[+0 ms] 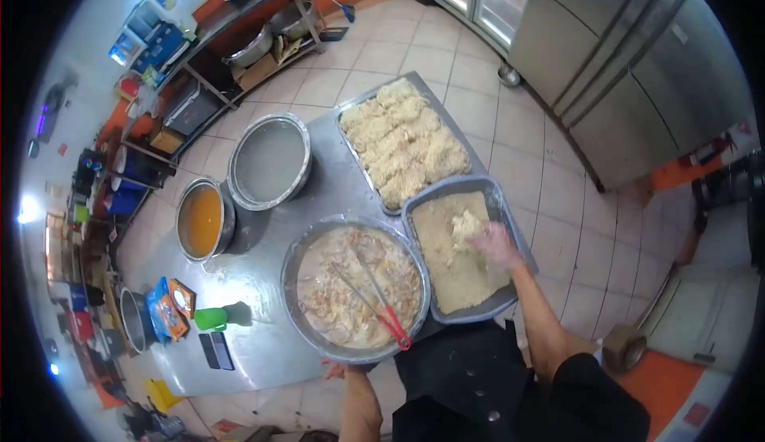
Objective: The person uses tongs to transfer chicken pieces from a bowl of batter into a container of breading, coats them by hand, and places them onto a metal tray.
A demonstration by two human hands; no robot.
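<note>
My right hand [496,244] is over a grey tub [508,286] of pale crumbly breading [454,282]. Its whitened fingers are closed on a lumpy breaded piece [466,228]. At the near edge of a large metal bowl [291,314], my left hand [333,369] grips the rim, partly hidden below it. Pieces in milky batter [327,282] fill that bowl. Across it lie tongs with red handles [392,326]. Behind the tub, a metal tray [389,205] is heaped with breaded pieces [402,143].
On the steel table [263,282] stand a pot of cloudy liquid [271,159] and a pot of orange liquid [203,220]. A green cup [210,319], a phone [217,351] and snack packets [167,314] lie to the left. Steel fridges [590,67] stand at the back right.
</note>
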